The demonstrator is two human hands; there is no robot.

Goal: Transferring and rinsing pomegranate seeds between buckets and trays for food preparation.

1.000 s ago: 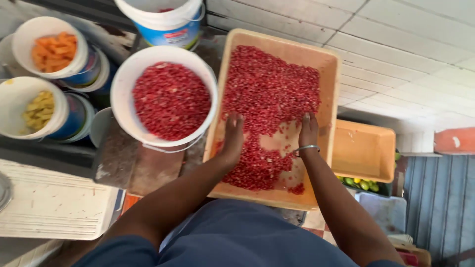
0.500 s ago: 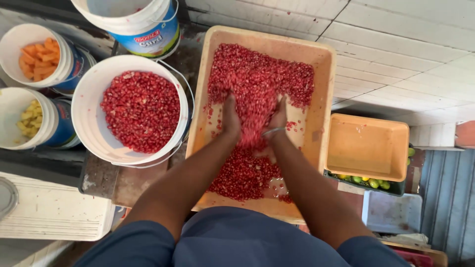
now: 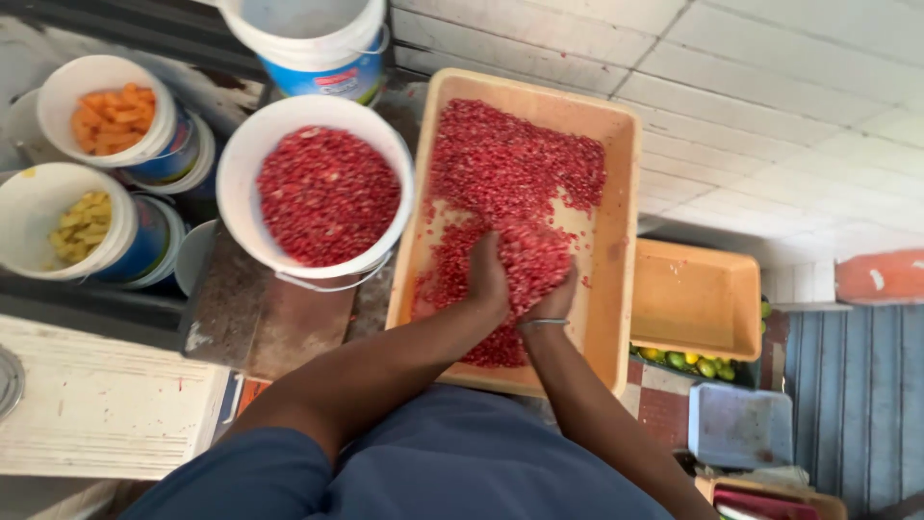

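Now two hands scoop red seeds in a tray

Both bare hands are pressed together in a long, flat, pale orange plastic tray (image 3: 616, 241). The tray sits in the middle, running from near to far, and it has low smooth walls and round corners. Small, shiny red pomegranate seeds (image 3: 510, 164) fill most of it, like tiny wet beads. They lie thick at the far end and in a heap at the near end, with a bare patch of tray floor showing in between.

The left hand (image 3: 486, 279) is curled like a cup, with its side pushed into the near heap of seeds. The right hand (image 3: 551, 294) is curled too, just beside it, and the two hands touch. A pile of seeds rests between them and on top of them, so the fingers are mostly hidden. A thin metal bangle (image 3: 541, 324) goes round the right wrist.

Just left of the tray stands a round white plastic bucket (image 3: 241, 173), filled with the same red seeds. Farther left, a white tub (image 3: 67, 87) holds chunky orange fruit pieces, and another white tub (image 3: 19, 202) holds yellow pieces. At the far side stands a white and blue bucket (image 3: 318, 58). To the right, lower down, is an empty orange tray (image 3: 698, 299) above some little green limes (image 3: 698, 364).
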